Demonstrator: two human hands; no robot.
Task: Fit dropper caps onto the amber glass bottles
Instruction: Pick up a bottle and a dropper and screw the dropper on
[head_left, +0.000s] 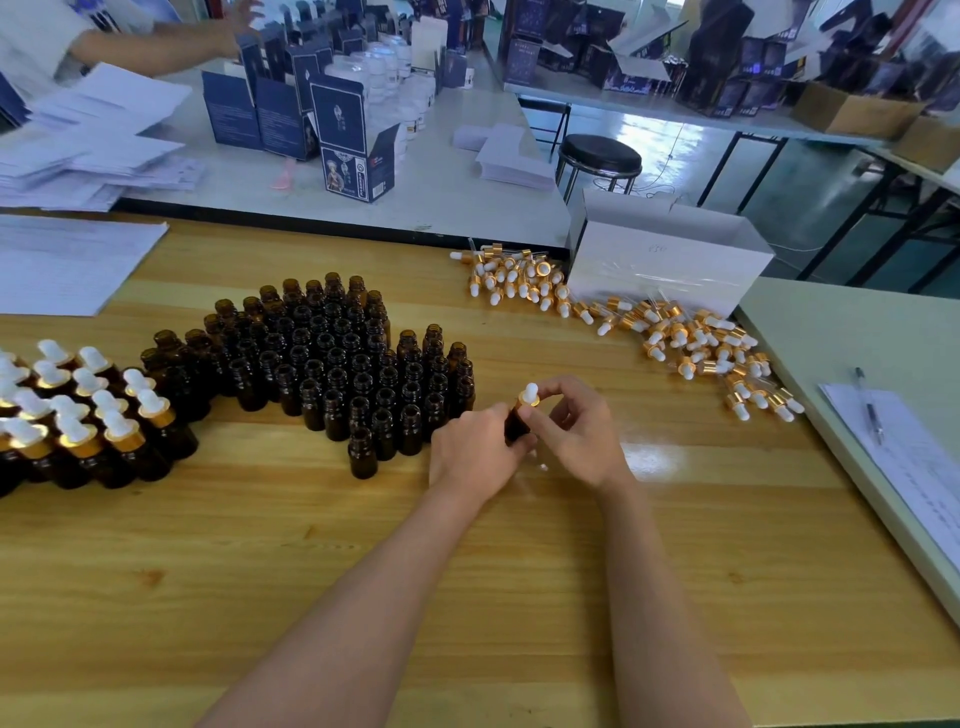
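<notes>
Your left hand (478, 452) grips the amber bottle (516, 427); right hand (579, 431) pinches its dropper cap (530, 393). Loose caps (678, 330) at 2 o'clock.

Bright even light from 1 o'clock, glare on the glossy floor (649, 130) and wooden table (644, 460), soft faint shadows, fisheye bending at edges, motion blur on another person's hand (244, 23) at 11 o'clock.

A single wide-angle head-worn camera looks forward and down, close over both forearms. The left hand (475, 454) and right hand (582, 436) sit mid-frame, together holding a small amber glass bottle (517, 425) under a white-bulbed gold dropper cap (530, 394). Beyond them the pale wooden tabletop (519, 332) recedes.
</notes>
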